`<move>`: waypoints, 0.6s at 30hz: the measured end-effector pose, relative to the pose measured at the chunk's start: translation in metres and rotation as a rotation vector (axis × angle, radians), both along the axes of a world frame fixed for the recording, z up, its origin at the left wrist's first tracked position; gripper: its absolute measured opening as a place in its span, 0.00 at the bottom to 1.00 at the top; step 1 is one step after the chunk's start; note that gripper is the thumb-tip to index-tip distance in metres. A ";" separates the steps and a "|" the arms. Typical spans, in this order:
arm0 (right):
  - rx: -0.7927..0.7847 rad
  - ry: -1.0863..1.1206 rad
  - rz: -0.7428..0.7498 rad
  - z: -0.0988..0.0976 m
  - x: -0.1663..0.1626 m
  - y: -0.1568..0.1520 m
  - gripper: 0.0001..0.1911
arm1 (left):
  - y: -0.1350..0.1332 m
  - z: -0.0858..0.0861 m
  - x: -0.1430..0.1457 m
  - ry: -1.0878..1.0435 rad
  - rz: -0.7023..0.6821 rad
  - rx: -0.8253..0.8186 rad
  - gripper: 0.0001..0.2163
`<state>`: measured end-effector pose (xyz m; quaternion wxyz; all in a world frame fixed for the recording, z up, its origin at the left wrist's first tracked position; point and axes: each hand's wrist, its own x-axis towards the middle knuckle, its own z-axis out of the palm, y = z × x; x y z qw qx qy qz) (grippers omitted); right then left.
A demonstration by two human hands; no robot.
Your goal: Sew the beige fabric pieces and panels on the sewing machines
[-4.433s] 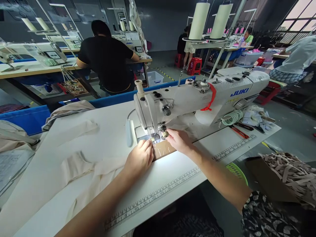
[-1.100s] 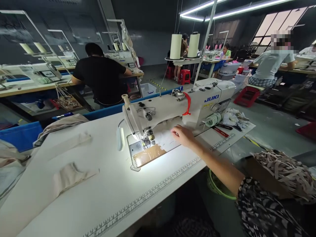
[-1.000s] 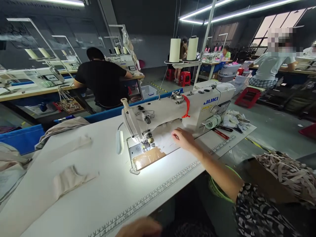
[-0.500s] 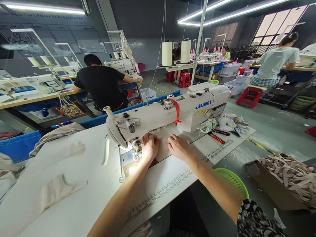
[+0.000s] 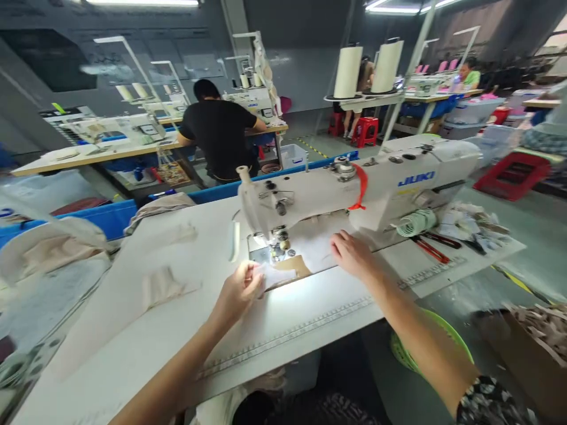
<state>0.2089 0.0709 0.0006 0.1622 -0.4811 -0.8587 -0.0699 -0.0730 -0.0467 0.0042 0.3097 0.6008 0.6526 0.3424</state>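
Note:
Beside the needle area of the white sewing machine [image 5: 305,203], my left hand [image 5: 239,289] pinches the edge of a pale fabric piece [image 5: 277,274]. My right hand [image 5: 352,254] is on the machine bed under the arm, its bent fingers closed on the pale fabric [image 5: 312,239] spread there; its fingertips are partly blurred. A tan patch [image 5: 303,267] shows beside the presser foot [image 5: 278,251]. The machine's lamp lights this spot. A red strip [image 5: 362,188] hangs from the machine arm.
Loose cloth pieces [image 5: 163,286] lie on the white table [image 5: 221,330] at left. Red-handled snips [image 5: 432,251], a pale green coil [image 5: 416,222] and scraps [image 5: 469,221] are at right. A green basket [image 5: 443,330] stands below. A person in black [image 5: 217,130] sits ahead.
My left hand has come from behind the needle to its front left, now pinching the fabric edge. My right hand stays under the arm. The view has swung left.

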 end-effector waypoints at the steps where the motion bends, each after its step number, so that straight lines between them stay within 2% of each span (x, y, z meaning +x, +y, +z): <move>1: 0.026 0.020 0.017 -0.002 0.001 0.001 0.09 | -0.003 0.001 -0.014 0.127 0.031 0.003 0.12; 4: 0.125 0.096 0.068 -0.007 0.005 0.005 0.10 | -0.009 0.003 -0.041 0.445 0.100 0.022 0.13; 6: 0.198 0.154 0.094 -0.009 0.007 0.008 0.10 | -0.013 0.007 -0.051 0.529 0.134 0.030 0.16; 11: 0.351 0.238 0.151 -0.009 0.007 0.011 0.11 | -0.028 0.021 -0.093 0.578 0.151 0.082 0.10; 15: 0.388 0.235 0.197 -0.009 0.002 0.010 0.11 | -0.036 0.027 -0.140 0.537 0.073 0.030 0.14; 18: 0.395 0.233 0.216 -0.010 -0.002 0.008 0.11 | -0.040 0.030 -0.160 0.510 0.036 0.009 0.18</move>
